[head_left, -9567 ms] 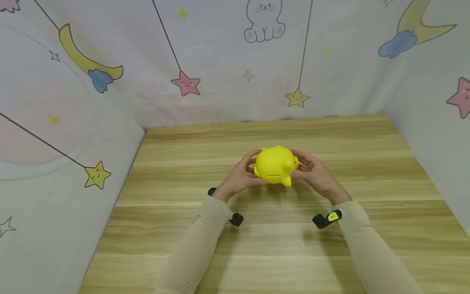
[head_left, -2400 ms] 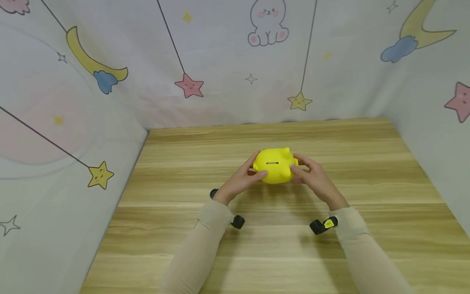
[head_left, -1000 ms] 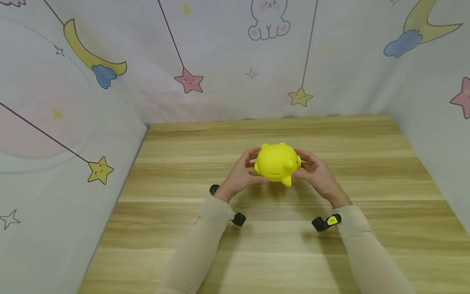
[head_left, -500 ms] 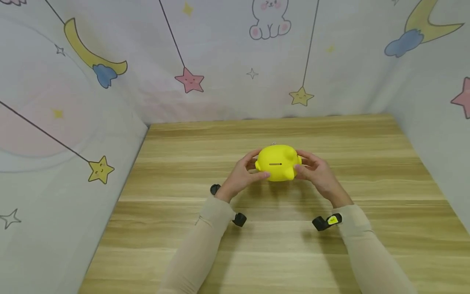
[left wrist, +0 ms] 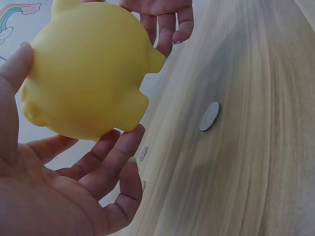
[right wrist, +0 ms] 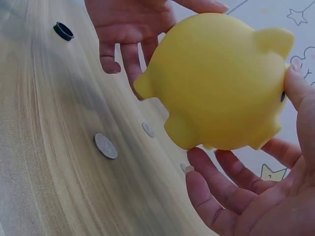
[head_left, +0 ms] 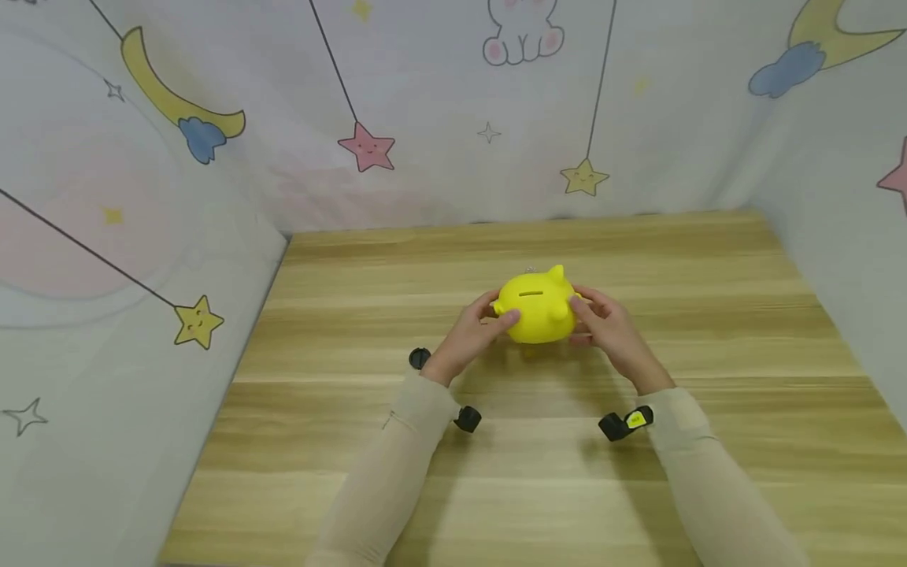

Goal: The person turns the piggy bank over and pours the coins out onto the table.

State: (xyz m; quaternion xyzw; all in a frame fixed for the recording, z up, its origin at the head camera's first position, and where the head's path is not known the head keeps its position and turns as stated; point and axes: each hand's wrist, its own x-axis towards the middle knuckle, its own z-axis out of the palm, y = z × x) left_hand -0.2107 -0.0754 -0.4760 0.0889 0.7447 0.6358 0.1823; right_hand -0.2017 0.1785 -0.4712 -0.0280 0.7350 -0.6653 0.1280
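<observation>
A yellow piggy bank (head_left: 540,324) is held above the table between both hands. Its coin slot (head_left: 531,294) faces up in the head view, with the snout toward the right. My left hand (head_left: 469,337) grips the tail end, thumb on the upper side and fingers beneath. At the snout end my right hand (head_left: 616,339) grips it, its thumb beside an ear. Both wrist views show its legs pointing down toward the table. Below it lie silver coins (right wrist: 106,146), the nearest also seen as a coin (left wrist: 210,116) in the left wrist view.
A wood-grain table (head_left: 538,488) lies beneath the hands. Near the left wrist sits a round black cap (right wrist: 64,31). White cloth walls (head_left: 439,102) with stars and moons stand around the back and sides. Black wrist mounts (head_left: 468,419) project from the sleeves.
The piggy bank has rolled in the hands over the last second. Its slot has turned from facing the person to facing up, and the thumbs have moved up with it.
</observation>
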